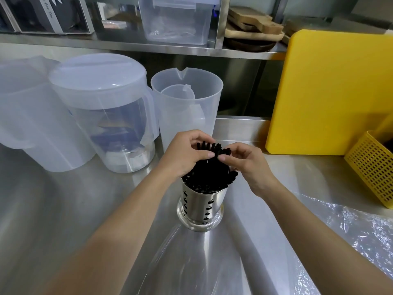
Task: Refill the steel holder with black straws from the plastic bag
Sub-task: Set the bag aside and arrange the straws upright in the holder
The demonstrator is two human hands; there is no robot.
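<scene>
The black straws stood bunched in the steel holder; the left hand and right hand both gripped their tops above the holder; the plastic bag lay right of the holder.

The steel holder is polished metal, bright as a mirror; the black straws in it look matt plastic. The counter is brushed steel. Near right, the plastic bag is clear, crinkled, glossy. Far left, the lidded pitcher is frosted plastic.
</scene>
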